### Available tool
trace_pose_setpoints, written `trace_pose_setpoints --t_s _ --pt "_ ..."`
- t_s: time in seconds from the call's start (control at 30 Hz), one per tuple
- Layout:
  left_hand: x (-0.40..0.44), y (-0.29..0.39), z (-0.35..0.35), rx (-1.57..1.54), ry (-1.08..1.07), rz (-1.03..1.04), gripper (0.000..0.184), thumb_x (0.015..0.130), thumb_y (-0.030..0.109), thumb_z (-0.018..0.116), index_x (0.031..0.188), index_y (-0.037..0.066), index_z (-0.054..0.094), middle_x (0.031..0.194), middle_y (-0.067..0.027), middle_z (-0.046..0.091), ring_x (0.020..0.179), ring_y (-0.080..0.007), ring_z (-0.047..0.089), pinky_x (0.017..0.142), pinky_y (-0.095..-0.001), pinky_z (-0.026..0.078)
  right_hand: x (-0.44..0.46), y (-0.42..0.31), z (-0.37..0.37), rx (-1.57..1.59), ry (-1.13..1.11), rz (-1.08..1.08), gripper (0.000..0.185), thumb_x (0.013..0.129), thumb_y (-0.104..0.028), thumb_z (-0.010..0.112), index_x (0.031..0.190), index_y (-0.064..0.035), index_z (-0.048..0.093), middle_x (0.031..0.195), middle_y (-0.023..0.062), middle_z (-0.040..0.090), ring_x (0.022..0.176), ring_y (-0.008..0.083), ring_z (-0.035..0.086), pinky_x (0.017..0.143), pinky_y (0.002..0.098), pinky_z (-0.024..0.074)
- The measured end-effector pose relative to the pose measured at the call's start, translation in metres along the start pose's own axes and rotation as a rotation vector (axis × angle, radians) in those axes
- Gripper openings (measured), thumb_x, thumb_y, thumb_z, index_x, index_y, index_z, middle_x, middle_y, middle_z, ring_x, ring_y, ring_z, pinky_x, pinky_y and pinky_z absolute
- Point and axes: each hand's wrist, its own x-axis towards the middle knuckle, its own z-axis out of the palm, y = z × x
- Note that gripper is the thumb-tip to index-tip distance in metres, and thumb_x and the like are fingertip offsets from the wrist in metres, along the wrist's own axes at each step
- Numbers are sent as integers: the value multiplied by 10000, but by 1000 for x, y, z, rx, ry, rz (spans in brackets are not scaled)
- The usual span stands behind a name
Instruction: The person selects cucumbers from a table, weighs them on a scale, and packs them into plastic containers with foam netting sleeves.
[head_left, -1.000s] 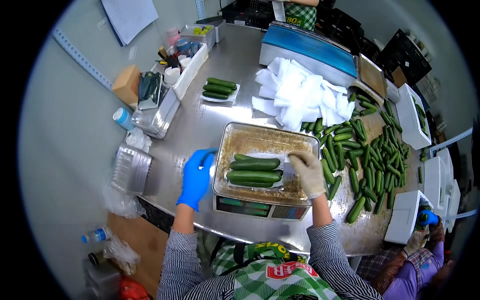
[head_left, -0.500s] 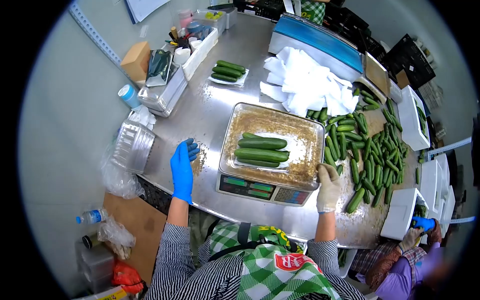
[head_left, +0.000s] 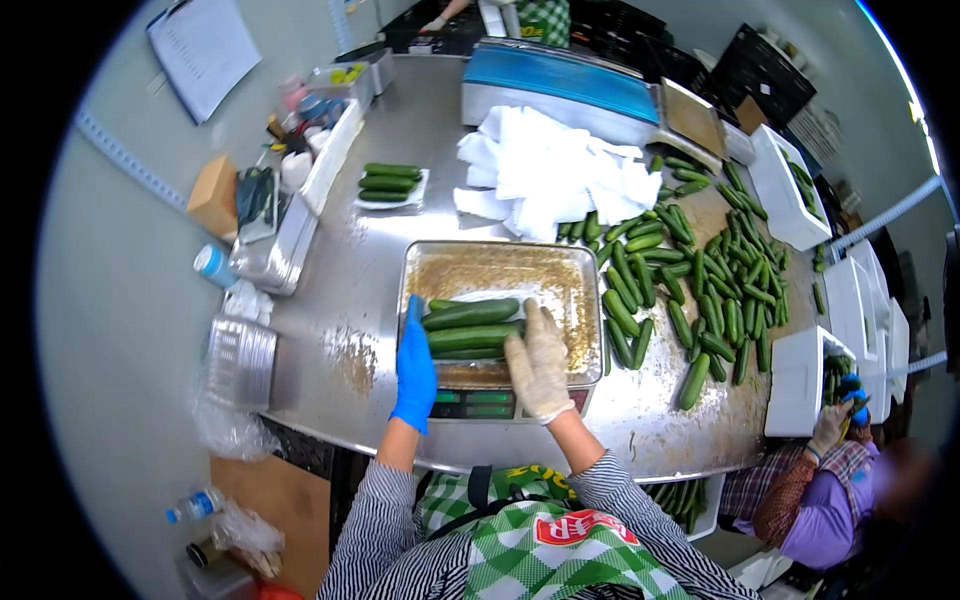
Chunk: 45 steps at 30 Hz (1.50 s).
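Pale walls (head_left: 110, 260) curve round a steel table (head_left: 310, 350), where we stand in a green-checked apron (head_left: 500, 560). Before us sits a scale (head_left: 475, 404) with a stained metal pan (head_left: 500, 265), and on that pan, left of its middle, several long cucumbers (head_left: 470, 338) lie side by side. Our left hand (head_left: 415, 365), in a blue glove, is open and held upright at their left ends, its fingers straight. Our right hand (head_left: 538, 365), in a pale glove, is open too, thumb and fingers spread at their right ends; we cannot tell how firmly either hand presses.

Beyond the scale, to the left, more cucumbers rest on a small white tray (head_left: 418, 188). Behind the pan we see a heap of white material (head_left: 550, 170), and past it a box-shaped unit with a blue top (head_left: 560, 82). Loose cucumbers (head_left: 735, 280) spread over the table to our right, near white boxes (head_left: 795, 385). At the left edge stand clear containers (head_left: 240, 360). At far right, a co-worker in a purple sleeve (head_left: 820, 525) has gloved hands (head_left: 828, 428) at the nearer box's opening.
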Motion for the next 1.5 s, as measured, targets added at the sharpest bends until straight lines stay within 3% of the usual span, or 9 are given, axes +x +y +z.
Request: trace_pose_setpoints --t_s 0.23,0.43,0.6,0.9,1.0,1.23,1.33,1.37,1.5 --pt "0 2 -2 232 25 39 541 1078 302 275 1529 5 241 1590 -122 255 1459 -231 245 1201 -354 167 52 -13 -17 23 -117 -97 384 817 -316 694 1050 -12 679 837 194 680 815 351 662 754 442 511" --pt "4 12 3 369 48 124 600 1044 277 388 1542 5 193 1605 -140 213 1474 -257 214 1200 -373 156 60 9 -25 249 -63 24 375 809 -363 695 857 8 675 812 221 661 821 383 650 775 451 496" --pt "-11 97 55 1143 39 647 719 848 126 688 1477 8 360 1499 -194 395 1387 -351 360 1147 -438 263 48 13 -77 434 -146 17 349 850 -320 684 961 10 666 875 229 652 884 373 629 809 435 482" --pt "-34 88 109 987 -273 392 384 739 175 806 1020 13 600 942 -187 612 866 -376 580 769 -451 459 -33 141 -150 258 318 619 324 937 -276 545 1095 -24 673 1051 192 676 959 290 655 902 370 504" --pt "-50 86 128 919 -348 249 278 777 139 787 920 -21 611 771 -112 629 709 -179 571 691 -355 474 -64 206 -194 141 663 838 341 920 -219 576 1173 4 627 1119 216 661 1012 302 647 950 378 482" --pt "-81 78 189 1037 -667 350 357 783 326 802 758 25 612 631 -179 570 553 -325 551 561 -426 452 -54 329 -253 -261 604 1039 528 900 -395 576 1228 19 555 1080 288 638 910 355 660 789 445 540" --pt "-89 78 222 856 -794 135 319 803 308 775 831 11 661 649 -170 595 571 -284 569 579 -406 463 -4 293 -249 -243 176 854 526 914 -390 525 1246 17 492 1285 274 493 913 339 657 687 464 569" --pt "-92 81 236 836 -813 70 313 809 298 769 886 8 680 684 -170 618 589 -282 582 587 -402 467 -8 313 -230 -444 308 384 501 889 -354 567 1254 -17 507 1330 292 467 967 363 654 780 446 576" --pt "-92 69 252 875 -848 52 309 816 302 765 896 15 685 707 -170 628 615 -281 590 611 -408 473 4 313 -276 -384 435 377 417 779 -153 635 1154 24 588 1134 267 638 936 376 669 843 421 572"
